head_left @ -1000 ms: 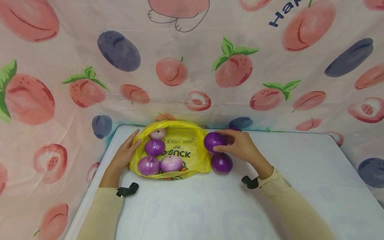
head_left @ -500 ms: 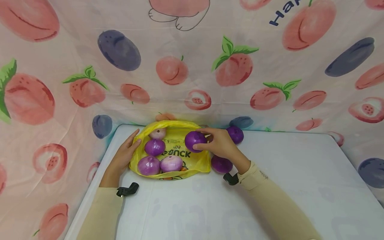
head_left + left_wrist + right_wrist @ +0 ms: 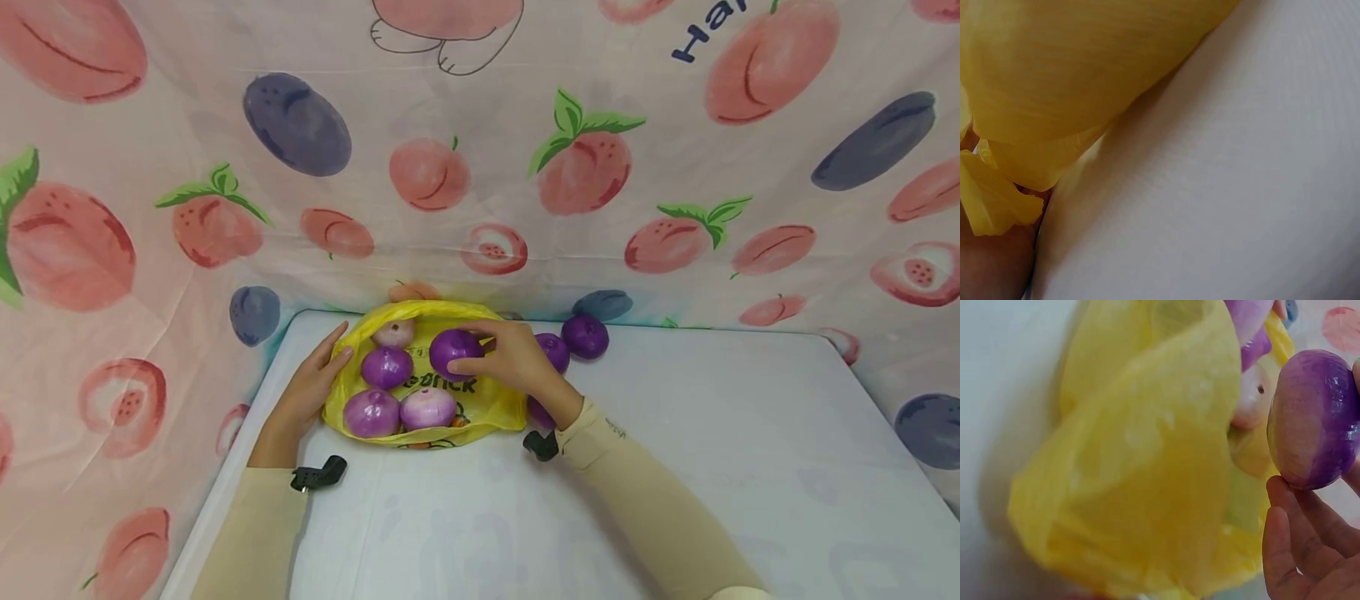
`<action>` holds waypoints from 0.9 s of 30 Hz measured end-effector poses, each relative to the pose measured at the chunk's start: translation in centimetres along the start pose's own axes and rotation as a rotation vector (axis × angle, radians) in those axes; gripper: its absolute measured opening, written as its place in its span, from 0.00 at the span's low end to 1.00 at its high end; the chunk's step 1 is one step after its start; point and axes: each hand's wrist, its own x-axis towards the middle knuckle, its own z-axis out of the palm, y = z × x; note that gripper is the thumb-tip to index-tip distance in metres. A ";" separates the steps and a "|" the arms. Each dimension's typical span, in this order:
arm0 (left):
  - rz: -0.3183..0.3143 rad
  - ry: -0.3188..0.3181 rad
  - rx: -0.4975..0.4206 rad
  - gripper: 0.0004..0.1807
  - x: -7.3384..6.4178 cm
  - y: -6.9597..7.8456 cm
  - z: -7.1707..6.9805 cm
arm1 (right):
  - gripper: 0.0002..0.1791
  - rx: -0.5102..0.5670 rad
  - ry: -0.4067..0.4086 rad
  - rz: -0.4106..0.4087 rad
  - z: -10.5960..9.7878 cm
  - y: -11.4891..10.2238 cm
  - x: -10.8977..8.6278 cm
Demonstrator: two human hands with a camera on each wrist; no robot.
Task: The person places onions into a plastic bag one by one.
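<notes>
My right hand (image 3: 517, 358) pinches a shiny purple onion (image 3: 453, 354) between thumb and fingers, over the mouth of a yellow plastic bag (image 3: 498, 404). In the right wrist view, this onion (image 3: 1316, 419) stands clear of the bag, near its opening. Several onions lie inside the bag, among them a pale one (image 3: 393, 333) and a light purple one (image 3: 428, 408). Against the bag's left side rests my left hand (image 3: 303, 396), fingers fairly straight and thumb at the rim. The left wrist view shows mainly the bag's wall (image 3: 1072, 69) and little of that hand.
Right of the bag, a purple onion (image 3: 585, 337) sits by the back edge, another (image 3: 553, 352) beside it. A third (image 3: 540, 412) is partly hidden by my right wrist. All stand on a white table (image 3: 450, 517), with a fruit-printed cloth (image 3: 487, 108) rising behind and at the left.
My right hand has carried the purple onion leftward, from beside the bag to over its mouth. The onions on the right have come into fuller view. My left hand has stayed put.
</notes>
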 end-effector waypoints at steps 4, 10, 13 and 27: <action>-0.008 0.004 0.004 0.40 0.0 0.0 0.0 | 0.33 0.013 -0.008 0.000 0.9 -0.1 0.6; -0.010 0.008 0.021 0.39 -0.1 0.1 0.0 | 0.34 -0.010 -0.008 0.055 2.1 -0.2 1.1; -0.005 0.003 0.017 0.38 -0.2 0.2 0.0 | 0.34 -0.011 -0.008 0.074 2.5 -0.4 1.3; -0.016 -0.008 0.008 0.37 -0.1 0.4 -0.1 | 0.33 0.027 -0.030 0.109 4.3 -0.5 2.1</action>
